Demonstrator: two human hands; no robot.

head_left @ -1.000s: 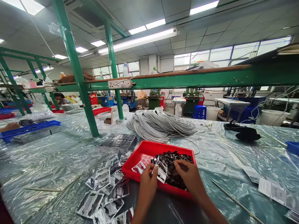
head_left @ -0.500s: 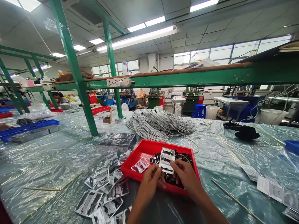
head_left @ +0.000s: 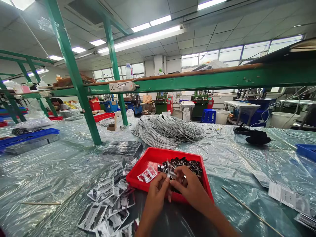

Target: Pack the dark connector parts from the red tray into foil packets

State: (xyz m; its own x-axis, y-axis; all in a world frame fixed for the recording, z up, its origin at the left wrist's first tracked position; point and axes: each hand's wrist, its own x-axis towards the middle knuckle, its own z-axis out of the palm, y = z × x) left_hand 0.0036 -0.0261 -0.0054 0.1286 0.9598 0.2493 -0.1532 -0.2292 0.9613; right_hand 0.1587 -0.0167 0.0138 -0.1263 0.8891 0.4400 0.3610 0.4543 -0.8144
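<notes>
My left hand (head_left: 157, 189) pinches the lower edge of a small silver foil packet (head_left: 170, 170), seen almost edge-on. Curled around the packet's right side are the fingers of my right hand (head_left: 189, 186), which also grip it; their tips are partly hidden. Both hands are over the near side of a red tray (head_left: 138, 180). Small black pieces with shiny metal parts (head_left: 194, 166) fill the tray's right side. Another silver packet with dark contents (head_left: 148, 174) lies in its left part.
Loose foil packets (head_left: 108, 191) spread left of the tray, with a stack of flat packets (head_left: 123, 149) behind them. A large coil of grey cable (head_left: 168, 131) lies beyond. A thin stick (head_left: 249, 209) and packet strips (head_left: 287, 197) are on the right. A green post (head_left: 79, 89) stands left.
The packet has turned from facing me to nearly edge-on. My right hand has shifted a little left, its fingers curling around the packet. The view has moved slightly.
</notes>
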